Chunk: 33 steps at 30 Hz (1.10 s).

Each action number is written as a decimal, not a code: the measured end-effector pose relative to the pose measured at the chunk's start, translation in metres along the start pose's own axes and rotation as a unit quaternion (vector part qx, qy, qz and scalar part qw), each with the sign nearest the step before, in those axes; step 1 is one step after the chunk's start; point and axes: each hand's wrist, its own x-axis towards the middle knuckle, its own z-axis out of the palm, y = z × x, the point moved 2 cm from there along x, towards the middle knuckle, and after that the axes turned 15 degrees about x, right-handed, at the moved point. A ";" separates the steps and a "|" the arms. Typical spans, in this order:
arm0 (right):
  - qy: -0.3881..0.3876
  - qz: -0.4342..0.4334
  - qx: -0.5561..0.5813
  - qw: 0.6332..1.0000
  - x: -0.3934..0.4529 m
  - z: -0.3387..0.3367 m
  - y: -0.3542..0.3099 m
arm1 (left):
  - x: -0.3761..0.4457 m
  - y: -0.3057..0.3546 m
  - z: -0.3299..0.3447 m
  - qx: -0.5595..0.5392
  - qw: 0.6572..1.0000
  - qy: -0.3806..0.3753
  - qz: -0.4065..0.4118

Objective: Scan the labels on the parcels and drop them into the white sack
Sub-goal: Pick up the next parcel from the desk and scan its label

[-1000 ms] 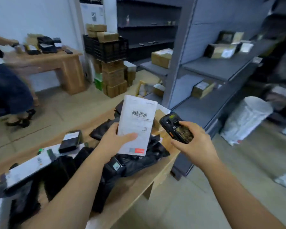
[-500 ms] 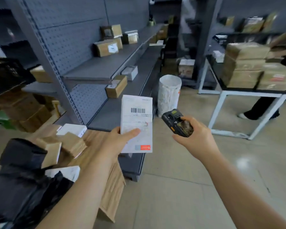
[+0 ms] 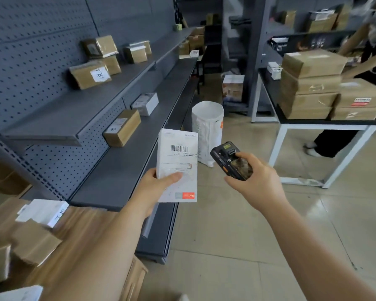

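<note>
Grey shelving (image 3: 122, 157) runs along my left with a few brown boxes (image 3: 122, 127) on it, and stacked cartons (image 3: 310, 83) sit on the dark surface (image 3: 326, 122) to my right, where another person (image 3: 371, 51) stands, blurred. The white sack (image 3: 207, 127) stands open on the floor ahead, with bare floor between us. My left hand (image 3: 154, 187) has its fingers closed on the white parcel (image 3: 178, 164), label facing me. My right hand (image 3: 258, 181) wraps around the scanner (image 3: 230, 160), just beside the parcel. Since half a second ago, the sack looks nearer, and my grips are unchanged.
</note>
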 end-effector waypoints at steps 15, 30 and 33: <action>0.039 0.038 -0.049 0.997 0.298 0.035 0.048 | 0.345 0.085 0.044 -0.038 0.998 -0.053 0.018; 0.002 0.052 -0.017 0.998 0.543 0.092 0.125 | 0.582 0.114 0.060 -0.019 0.999 -0.025 -0.015; -0.014 0.045 -0.005 0.999 0.610 0.102 0.148 | 0.644 0.128 0.067 -0.004 1.000 -0.003 -0.015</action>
